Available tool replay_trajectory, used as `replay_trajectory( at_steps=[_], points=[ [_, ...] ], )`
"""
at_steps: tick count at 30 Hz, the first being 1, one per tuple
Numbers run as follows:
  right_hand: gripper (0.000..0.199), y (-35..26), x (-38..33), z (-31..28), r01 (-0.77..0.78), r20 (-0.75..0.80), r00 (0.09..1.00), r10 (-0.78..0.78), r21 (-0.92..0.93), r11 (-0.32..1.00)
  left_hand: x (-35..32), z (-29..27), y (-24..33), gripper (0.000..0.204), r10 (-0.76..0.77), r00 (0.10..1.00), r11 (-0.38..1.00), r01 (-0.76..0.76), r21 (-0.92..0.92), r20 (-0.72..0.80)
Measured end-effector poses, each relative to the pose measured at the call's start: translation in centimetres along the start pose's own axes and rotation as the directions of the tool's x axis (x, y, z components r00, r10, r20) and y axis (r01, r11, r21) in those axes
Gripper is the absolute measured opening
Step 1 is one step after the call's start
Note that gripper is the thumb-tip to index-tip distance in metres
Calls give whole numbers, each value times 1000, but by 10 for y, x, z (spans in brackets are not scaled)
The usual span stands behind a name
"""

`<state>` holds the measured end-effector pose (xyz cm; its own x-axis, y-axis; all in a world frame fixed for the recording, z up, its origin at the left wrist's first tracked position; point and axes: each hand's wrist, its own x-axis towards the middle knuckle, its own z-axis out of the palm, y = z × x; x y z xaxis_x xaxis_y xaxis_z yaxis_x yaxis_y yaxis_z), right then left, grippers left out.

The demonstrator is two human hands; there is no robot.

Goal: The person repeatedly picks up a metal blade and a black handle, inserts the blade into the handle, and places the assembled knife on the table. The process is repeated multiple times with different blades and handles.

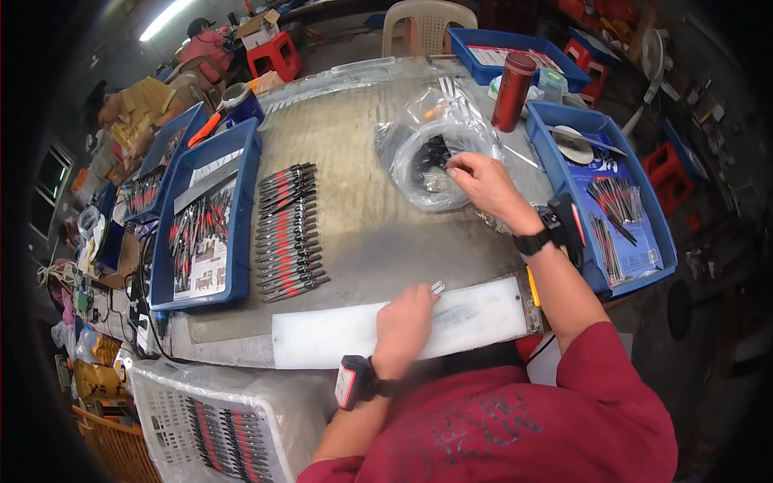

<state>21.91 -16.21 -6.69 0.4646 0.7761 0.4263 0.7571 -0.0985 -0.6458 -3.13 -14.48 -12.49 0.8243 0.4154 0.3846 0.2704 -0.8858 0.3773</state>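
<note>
My left hand (404, 324) is closed over a white board (322, 334) at the table's near edge. A small silvery metal piece (437, 287) sticks out between its thumb and fingers. Farther off, my right hand (485, 183) is at the right rim of a round container lined with a clear plastic bag (403, 173). Its fingertips are pinched together; what they hold, if anything, cannot be made out. Small black parts (436, 151) and silvery parts (437, 180) lie inside the bag. Left of it, a column of black and red pen-shaped pieces (287, 233) lies side by side on the table.
Blue trays (248, 201) with more pen-shaped pieces flank the table. A red flask (513, 92) stands at the far right, beside another blue tray (483, 36). Below the table's left front is a white basket (153, 406). Two people (145, 109) sit at the far left.
</note>
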Motion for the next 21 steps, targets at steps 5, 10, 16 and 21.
replay_trajectory(
  at_steps=[5, 10, 16, 21],
  points=[
    [22, 20, 38, 41, 71, 92, 994, -66, -50, 996, -1, 1, 1, 15, 30, 999, 999, -30, 29, -19],
    [19, 35, 48, 74, 171, 151, 977, -152, -121, 978, 0, -1, 2, 14, 36, 999, 999, -35, 32, -23],
    [17, 45, 45, 82, 85, 297, 955, 10, -307, 948, 0, 0, 2, 14, 25, 999, 1000, -24, 12, -28],
    [14, 47, 40, 59, 92, 320, 947, 25, -346, 934, 0, 0, 1, 14, 27, 999, 999, -26, 21, -25]
  ],
)
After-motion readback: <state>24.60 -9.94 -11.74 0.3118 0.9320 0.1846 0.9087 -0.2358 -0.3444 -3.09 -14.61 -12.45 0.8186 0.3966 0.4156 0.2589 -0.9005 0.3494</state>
